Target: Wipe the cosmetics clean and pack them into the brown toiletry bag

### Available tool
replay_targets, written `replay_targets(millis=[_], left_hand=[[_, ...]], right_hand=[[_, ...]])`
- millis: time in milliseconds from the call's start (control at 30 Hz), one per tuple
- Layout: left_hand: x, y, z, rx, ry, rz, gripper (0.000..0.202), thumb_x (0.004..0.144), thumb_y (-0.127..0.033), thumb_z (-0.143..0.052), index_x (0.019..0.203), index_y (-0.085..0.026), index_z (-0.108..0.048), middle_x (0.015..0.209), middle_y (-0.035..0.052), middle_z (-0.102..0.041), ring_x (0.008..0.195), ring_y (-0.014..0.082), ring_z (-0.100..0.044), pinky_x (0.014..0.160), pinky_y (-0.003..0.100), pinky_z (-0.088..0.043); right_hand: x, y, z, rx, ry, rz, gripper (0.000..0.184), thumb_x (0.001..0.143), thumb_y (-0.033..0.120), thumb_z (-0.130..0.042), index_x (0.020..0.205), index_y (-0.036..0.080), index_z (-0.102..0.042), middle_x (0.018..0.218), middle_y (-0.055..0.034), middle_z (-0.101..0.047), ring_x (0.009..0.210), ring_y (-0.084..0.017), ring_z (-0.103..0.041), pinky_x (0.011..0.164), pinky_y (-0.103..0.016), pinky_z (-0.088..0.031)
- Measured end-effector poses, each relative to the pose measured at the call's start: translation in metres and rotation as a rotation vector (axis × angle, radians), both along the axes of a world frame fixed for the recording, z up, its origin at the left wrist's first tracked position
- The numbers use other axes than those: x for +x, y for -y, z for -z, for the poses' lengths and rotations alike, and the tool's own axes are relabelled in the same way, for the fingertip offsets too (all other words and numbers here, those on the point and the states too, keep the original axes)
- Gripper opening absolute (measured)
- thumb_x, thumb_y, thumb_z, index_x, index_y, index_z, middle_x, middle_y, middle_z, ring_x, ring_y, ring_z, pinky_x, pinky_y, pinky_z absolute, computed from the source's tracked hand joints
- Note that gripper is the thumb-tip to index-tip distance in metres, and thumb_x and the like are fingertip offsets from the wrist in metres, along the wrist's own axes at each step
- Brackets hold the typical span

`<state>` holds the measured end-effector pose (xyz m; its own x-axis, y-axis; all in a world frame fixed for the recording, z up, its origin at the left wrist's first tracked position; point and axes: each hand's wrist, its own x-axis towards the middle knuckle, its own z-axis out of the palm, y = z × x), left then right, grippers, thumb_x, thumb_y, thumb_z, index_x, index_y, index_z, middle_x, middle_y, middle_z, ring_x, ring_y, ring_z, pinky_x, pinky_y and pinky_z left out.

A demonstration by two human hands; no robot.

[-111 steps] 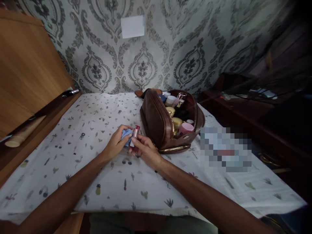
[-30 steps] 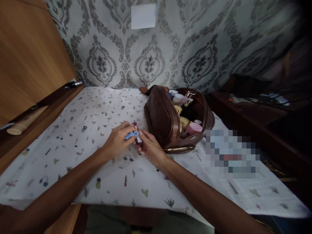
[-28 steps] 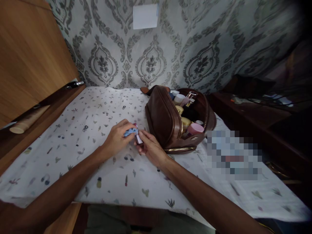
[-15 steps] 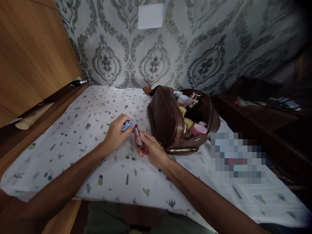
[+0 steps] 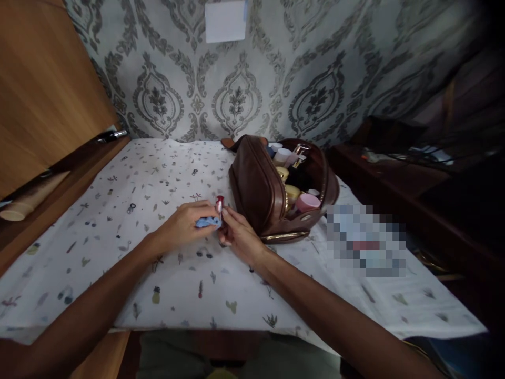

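Upright between my two hands is a lipstick (image 5: 220,204), its dark red tip showing above a shiny tube. The fingers of my right hand (image 5: 240,234) are closed round its lower part, which they partly hide. My left hand (image 5: 193,218) pinches a crumpled blue cloth (image 5: 208,222) and presses it against the side of the tube. Just beyond my right hand stands a brown leather toiletry bag (image 5: 256,184), unzipped. Inside the bag are several jars and bottles, among them a pink-lidded jar (image 5: 308,202).
A white printed cloth (image 5: 165,173) covers the table. On the right lies a pixelated, unreadable item (image 5: 366,242). At left is a wooden cabinet (image 5: 43,95) with a beige tube (image 5: 35,197) on its ledge. The patterned wall (image 5: 236,100) closes off the back.
My left hand has brought the blue cloth lower, from near the lipstick's tip to the side of its tube. The lipstick now stands more upright. The whole view has shifted slightly.
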<state>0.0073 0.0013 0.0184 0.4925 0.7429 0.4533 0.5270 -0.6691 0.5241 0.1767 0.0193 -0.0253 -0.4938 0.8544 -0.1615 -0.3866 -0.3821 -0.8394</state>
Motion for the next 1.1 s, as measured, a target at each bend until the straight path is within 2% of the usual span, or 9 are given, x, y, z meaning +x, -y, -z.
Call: replay_targets(millis=[100,233,400,567,733,867,1100], left_hand=[[0.002,0.002,0.0,-0.004,-0.008,0.042,0.012,0.091,-0.017,-0.057,0.088,-0.02,-0.068,0.088,0.0032,-0.067,0.077,0.0141,-0.063,0.071,0.026,-0.049],[0.003,0.002,0.0,0.001,-0.014,-0.002,0.014,0.091,-0.018,-0.057,0.082,-0.019,-0.067,0.081,0.0017,-0.064,0.071,0.013,-0.06,0.066,0.025,-0.047],[0.001,-0.002,-0.001,0.004,0.002,-0.128,0.012,0.09,-0.02,-0.057,0.081,-0.019,-0.065,0.078,0.0013,-0.064,0.073,0.0147,-0.06,0.068,0.025,-0.046],[-0.003,-0.006,-0.001,0.01,0.095,-0.31,0.013,0.088,-0.025,-0.057,0.077,-0.019,-0.062,0.074,-0.0011,-0.061,0.069,0.0141,-0.056,0.066,0.025,-0.043],[-0.008,-0.011,0.002,-0.033,0.205,-0.434,0.011,0.084,-0.027,-0.058,0.076,-0.02,-0.059,0.07,-0.0036,-0.056,0.065,0.013,-0.051,0.062,0.024,-0.04],[-0.009,-0.011,0.005,-0.051,0.225,-0.421,0.011,0.084,-0.026,-0.058,0.075,-0.019,-0.059,0.069,-0.0039,-0.055,0.065,0.0129,-0.051,0.063,0.024,-0.041],[-0.008,-0.01,0.004,-0.019,0.191,-0.358,0.013,0.086,-0.026,-0.059,0.076,-0.019,-0.062,0.074,-0.0012,-0.062,0.07,0.0144,-0.055,0.066,0.026,-0.042]], right_hand=[[0.0,-0.002,0.001,0.016,0.018,0.018,0.052,0.066,0.061,-0.083,0.086,0.02,-0.058,0.064,0.0083,-0.054,0.043,-0.004,-0.046,0.038,-0.017,-0.025],[0.001,-0.001,0.001,0.053,0.036,-0.001,0.054,0.067,0.063,-0.082,0.088,0.019,-0.06,0.06,0.0085,-0.053,0.042,-0.004,-0.047,0.038,-0.017,-0.026],[0.003,0.001,-0.002,0.082,0.004,-0.056,0.061,0.069,0.057,-0.083,0.114,0.022,-0.06,0.07,0.0075,-0.058,0.045,-0.007,-0.055,0.039,-0.019,-0.031],[0.004,0.003,-0.003,0.086,0.021,-0.133,0.062,0.076,0.054,-0.078,0.125,0.024,-0.057,0.078,0.0032,-0.065,0.049,-0.011,-0.062,0.04,-0.02,-0.03],[0.003,0.006,-0.006,0.041,0.012,-0.229,0.053,0.079,0.053,-0.075,0.12,0.025,-0.057,0.085,-0.001,-0.071,0.054,-0.014,-0.068,0.041,-0.019,-0.031],[0.003,0.006,-0.005,0.013,-0.048,-0.232,0.049,0.078,0.05,-0.078,0.114,0.024,-0.058,0.086,-0.0022,-0.072,0.06,-0.015,-0.069,0.043,-0.019,-0.037],[0.002,0.005,-0.002,-0.003,-0.089,-0.138,0.047,0.069,0.045,-0.088,0.102,0.021,-0.065,0.074,0.0037,-0.062,0.064,-0.012,-0.065,0.051,-0.02,-0.052]])
